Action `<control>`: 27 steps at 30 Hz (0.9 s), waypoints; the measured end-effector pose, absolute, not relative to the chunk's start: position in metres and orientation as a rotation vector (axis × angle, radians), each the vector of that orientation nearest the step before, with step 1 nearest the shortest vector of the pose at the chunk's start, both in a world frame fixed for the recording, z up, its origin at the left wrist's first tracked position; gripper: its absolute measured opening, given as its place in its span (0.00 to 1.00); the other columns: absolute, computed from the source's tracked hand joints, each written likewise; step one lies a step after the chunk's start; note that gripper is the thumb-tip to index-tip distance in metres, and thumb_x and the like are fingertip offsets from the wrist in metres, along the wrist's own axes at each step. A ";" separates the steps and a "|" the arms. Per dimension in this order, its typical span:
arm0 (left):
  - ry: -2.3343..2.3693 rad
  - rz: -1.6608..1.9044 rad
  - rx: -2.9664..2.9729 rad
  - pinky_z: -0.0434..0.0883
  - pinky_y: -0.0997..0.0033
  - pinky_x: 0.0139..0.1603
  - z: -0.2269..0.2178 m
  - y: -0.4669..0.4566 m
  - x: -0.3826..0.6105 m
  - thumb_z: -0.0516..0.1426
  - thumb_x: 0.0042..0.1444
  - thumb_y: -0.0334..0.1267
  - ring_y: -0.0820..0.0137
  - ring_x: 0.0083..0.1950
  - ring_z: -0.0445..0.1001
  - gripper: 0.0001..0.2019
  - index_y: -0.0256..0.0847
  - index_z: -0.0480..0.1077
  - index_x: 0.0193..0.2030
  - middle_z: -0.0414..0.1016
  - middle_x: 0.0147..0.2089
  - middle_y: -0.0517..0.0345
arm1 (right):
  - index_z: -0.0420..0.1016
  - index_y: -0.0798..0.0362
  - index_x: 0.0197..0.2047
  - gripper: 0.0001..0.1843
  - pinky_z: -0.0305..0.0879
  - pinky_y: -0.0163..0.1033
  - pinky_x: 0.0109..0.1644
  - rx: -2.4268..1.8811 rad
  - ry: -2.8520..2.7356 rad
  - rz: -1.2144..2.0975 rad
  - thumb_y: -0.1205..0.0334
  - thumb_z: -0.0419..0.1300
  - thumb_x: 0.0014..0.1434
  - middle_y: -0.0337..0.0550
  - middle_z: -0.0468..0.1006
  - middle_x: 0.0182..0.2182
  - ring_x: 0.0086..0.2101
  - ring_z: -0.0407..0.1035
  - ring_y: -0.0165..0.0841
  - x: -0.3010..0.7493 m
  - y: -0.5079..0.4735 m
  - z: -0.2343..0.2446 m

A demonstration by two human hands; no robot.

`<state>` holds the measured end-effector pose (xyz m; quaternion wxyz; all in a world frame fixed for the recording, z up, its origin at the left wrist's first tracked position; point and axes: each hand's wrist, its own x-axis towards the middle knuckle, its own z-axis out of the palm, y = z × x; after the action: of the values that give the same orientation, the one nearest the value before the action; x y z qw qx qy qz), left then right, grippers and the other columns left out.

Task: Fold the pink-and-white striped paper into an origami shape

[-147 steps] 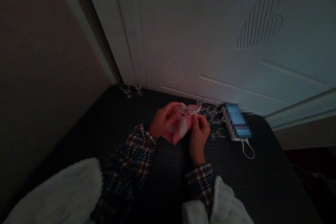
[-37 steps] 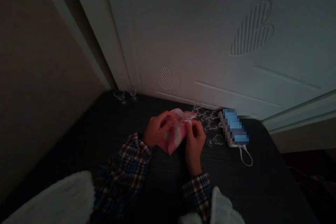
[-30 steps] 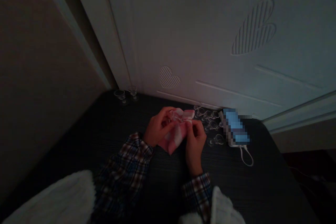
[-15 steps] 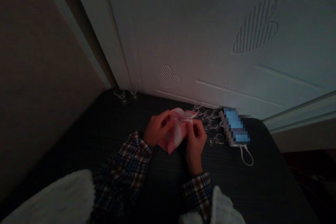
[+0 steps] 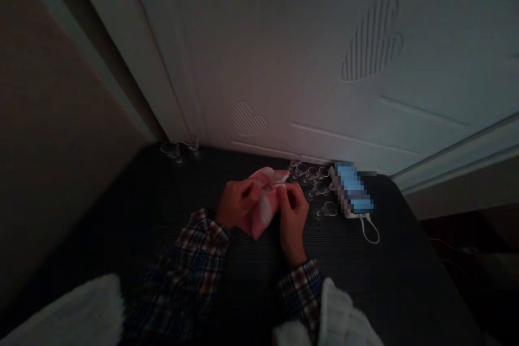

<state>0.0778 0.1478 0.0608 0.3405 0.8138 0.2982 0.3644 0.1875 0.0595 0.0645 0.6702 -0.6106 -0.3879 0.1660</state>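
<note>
A pink-and-white piece of soft sheet material [image 5: 264, 206], creased and hanging to a point at the bottom, is held up over the dark table. Whether it is cloth or a thin bag, I cannot tell. My left hand [image 5: 235, 203] grips its left side with curled fingers. At its upper right edge, my right hand [image 5: 294, 216] pinches it between thumb and fingers. Just right of that hand lie several small clear stemmed cups [image 5: 319, 189], some on their sides.
Two more clear cups [image 5: 172, 150] stand at the table's far left corner. A phone with a lit, blurred screen [image 5: 354, 188] leans on a white stand with a looped cord [image 5: 371, 231]. Behind the dark table [image 5: 251, 275] rises a white panel [image 5: 259, 54] with heart reliefs.
The whole view has shifted, so table, panel and phone appear further left. Both hands keep their hold on the pink-and-white sheet, with little visible change in its shape.
</note>
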 end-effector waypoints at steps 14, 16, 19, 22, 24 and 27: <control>0.792 1.006 2.099 0.56 0.74 0.26 0.060 0.154 0.097 0.46 0.60 0.44 0.75 0.21 0.61 0.19 0.37 0.66 0.23 0.64 0.19 0.61 | 0.74 0.56 0.36 0.12 0.61 0.32 0.39 -1.305 -0.835 0.434 0.56 0.56 0.58 0.40 0.71 0.33 0.34 0.64 0.28 0.197 0.063 0.062; 0.796 1.001 2.075 0.58 0.73 0.27 0.059 0.155 0.100 0.46 0.60 0.45 0.74 0.23 0.64 0.19 0.36 0.69 0.26 0.68 0.22 0.59 | 0.74 0.56 0.36 0.13 0.62 0.32 0.39 -1.296 -0.822 0.458 0.55 0.56 0.58 0.41 0.72 0.33 0.34 0.64 0.29 0.198 0.065 0.061; 0.787 0.997 2.050 0.61 0.73 0.31 0.058 0.156 0.103 0.46 0.61 0.46 0.73 0.27 0.67 0.20 0.36 0.72 0.31 0.72 0.27 0.57 | 0.74 0.56 0.35 0.13 0.63 0.32 0.39 -1.297 -0.797 0.462 0.55 0.56 0.57 0.41 0.72 0.32 0.34 0.64 0.29 0.199 0.066 0.059; 0.764 1.031 2.031 0.61 0.74 0.32 0.062 0.154 0.105 0.46 0.62 0.46 0.73 0.28 0.68 0.18 0.37 0.71 0.33 0.71 0.27 0.58 | 0.72 0.57 0.33 0.13 0.62 0.32 0.38 -1.292 -0.779 0.447 0.55 0.56 0.57 0.40 0.72 0.31 0.32 0.64 0.28 0.197 0.068 0.058; 0.767 1.065 2.037 0.58 0.74 0.29 0.066 0.154 0.106 0.46 0.61 0.45 0.74 0.26 0.66 0.17 0.37 0.69 0.31 0.69 0.25 0.59 | 0.72 0.57 0.32 0.12 0.62 0.31 0.37 -1.283 -0.765 0.428 0.55 0.56 0.56 0.39 0.71 0.29 0.31 0.63 0.27 0.193 0.070 0.058; 0.789 1.121 2.053 0.53 0.73 0.26 0.071 0.154 0.104 0.45 0.61 0.43 0.75 0.23 0.61 0.17 0.38 0.63 0.25 0.63 0.21 0.61 | 0.71 0.57 0.32 0.13 0.62 0.31 0.36 -1.291 -0.732 0.378 0.54 0.56 0.56 0.39 0.71 0.29 0.30 0.62 0.27 0.187 0.075 0.059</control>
<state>0.1043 0.1545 0.0713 0.3302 0.7850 0.3016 0.4288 0.1867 0.0748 0.0594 0.7210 -0.5841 -0.3311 0.1713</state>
